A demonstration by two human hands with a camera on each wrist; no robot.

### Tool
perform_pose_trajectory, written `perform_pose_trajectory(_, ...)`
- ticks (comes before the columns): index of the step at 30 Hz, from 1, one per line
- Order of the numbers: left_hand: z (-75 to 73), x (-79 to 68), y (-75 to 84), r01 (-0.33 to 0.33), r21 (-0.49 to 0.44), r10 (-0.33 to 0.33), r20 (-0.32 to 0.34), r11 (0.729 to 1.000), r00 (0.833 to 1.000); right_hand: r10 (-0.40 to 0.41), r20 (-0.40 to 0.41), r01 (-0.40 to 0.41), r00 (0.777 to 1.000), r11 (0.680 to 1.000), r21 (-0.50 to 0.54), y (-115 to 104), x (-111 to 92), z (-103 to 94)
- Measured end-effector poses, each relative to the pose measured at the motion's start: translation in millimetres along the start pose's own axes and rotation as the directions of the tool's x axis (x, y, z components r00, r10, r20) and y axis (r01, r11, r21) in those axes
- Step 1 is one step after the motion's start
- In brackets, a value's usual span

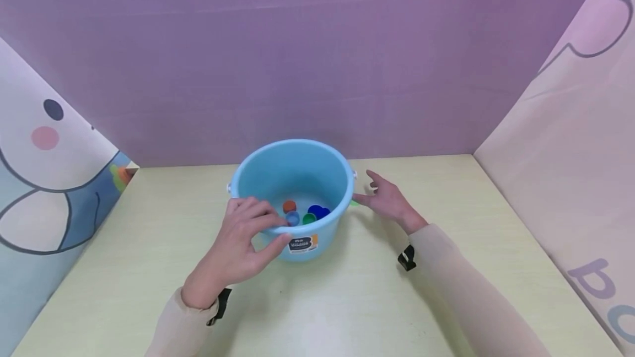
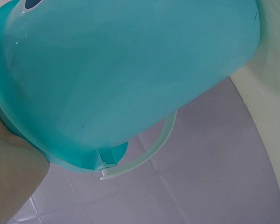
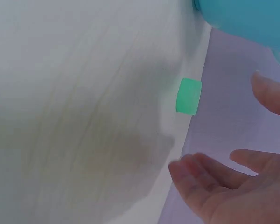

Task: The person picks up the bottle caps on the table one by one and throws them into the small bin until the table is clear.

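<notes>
A light blue bucket (image 1: 322,236) stands upright on the table, its rim tilted toward me in the head view. My left hand (image 1: 243,238) grips the near left rim, thumb outside and fingers over the inner side. Inside on the bottom lie an orange cap (image 1: 289,206), a light blue cap (image 1: 292,218), a green cap (image 1: 310,218) and dark blue caps (image 1: 317,211). To the right of the bucket my right hand (image 1: 389,198) is spread with nothing in it. A bright green cap-like piece (image 3: 189,96) sits on the table near its fingers, mostly hidden in the head view.
The pale table (image 1: 426,302) meets a purple backdrop (image 1: 317,70) just behind the bucket. Printed panels rise on the left (image 1: 35,197) and right (image 1: 570,142). In the left wrist view the bucket's pale handle (image 2: 154,151) hangs down behind it.
</notes>
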State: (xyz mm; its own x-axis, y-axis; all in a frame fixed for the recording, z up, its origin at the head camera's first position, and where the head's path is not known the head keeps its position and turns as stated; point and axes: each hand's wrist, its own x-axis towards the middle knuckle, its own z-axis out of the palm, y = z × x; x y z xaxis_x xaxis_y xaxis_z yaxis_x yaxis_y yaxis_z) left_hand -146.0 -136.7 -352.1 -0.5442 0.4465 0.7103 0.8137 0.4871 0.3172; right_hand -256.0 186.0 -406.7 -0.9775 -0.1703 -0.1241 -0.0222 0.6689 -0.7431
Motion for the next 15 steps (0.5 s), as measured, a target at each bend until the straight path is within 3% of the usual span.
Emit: perform_pose_trajectory(15, 0.5, -0.7, -0.7, 0.01, -0.005, -0.01, 0.006, 1.0, 1.0, 0.093, 0.108, -0.108, 0.99, 0.984, 0.142, 7.7, 7.8, 6.3)
